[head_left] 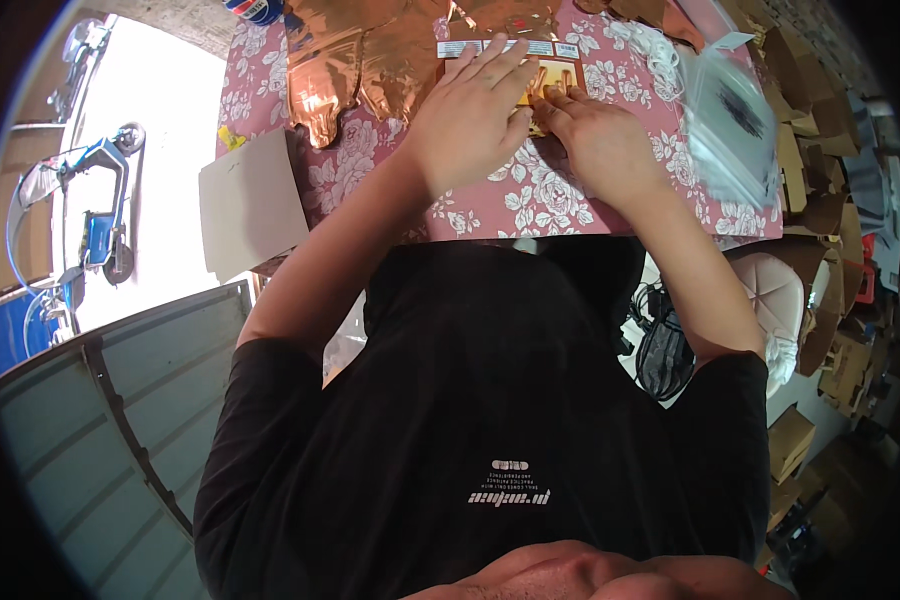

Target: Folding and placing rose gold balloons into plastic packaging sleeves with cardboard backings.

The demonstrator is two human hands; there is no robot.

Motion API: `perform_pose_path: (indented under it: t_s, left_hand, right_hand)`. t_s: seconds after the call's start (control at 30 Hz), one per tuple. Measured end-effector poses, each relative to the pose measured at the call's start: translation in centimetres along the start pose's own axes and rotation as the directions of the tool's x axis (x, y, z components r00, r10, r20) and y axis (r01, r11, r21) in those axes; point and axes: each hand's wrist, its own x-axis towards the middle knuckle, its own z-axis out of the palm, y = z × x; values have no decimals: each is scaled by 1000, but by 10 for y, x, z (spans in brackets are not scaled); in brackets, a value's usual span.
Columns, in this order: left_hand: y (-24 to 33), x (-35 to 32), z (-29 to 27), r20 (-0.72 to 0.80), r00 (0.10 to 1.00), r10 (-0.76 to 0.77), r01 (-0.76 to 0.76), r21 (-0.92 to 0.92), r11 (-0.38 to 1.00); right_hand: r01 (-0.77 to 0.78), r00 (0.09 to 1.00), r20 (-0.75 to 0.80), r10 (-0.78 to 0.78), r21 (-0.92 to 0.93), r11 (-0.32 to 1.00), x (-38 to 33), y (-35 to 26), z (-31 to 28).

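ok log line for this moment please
left hand: flat on orange packet | right hand: fingertips pressing packet | surface: floral tablecloth | nearby: foil balloons

Blue scooter point(98, 205), white card point(250, 203), clear plastic bags point(727, 115), cardboard boxes point(810, 120).

You wear one black short-sleeved T-shirt with a small white print on the chest; your forearms and both hands are bare.

Packing workshop: stacked cardboard boxes point(830, 160), foil balloons point(360, 60).
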Motion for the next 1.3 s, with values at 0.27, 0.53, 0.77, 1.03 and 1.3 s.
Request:
perform_pose_path:
  t_s: [0.27,0.53,0.77,1.03,1.3]
  left_hand:
    - [-16,1,33,148,989,14,-37,157,987]
    - [-18,-1,32,155,988,12,-52,252,966]
    - [-19,-3,38,145,989,3,-35,223,974]
    - [-14,-2,33,136,991,-12,-18,210,978]
    - [-15,-1,39,130,992,-8,-16,183,983]
  right_hand:
    - [-26,1000,-1,26,-14,1000,-2,-2,5]
    - [-89,994,78,76,176,980,23,6,-42]
    - [-424,881,1,473,446,788,130,73,-26]
    - [-585,803,531,270,618,526,200,126,38]
    - [-561,809,417,414,335,757,215,139,63]
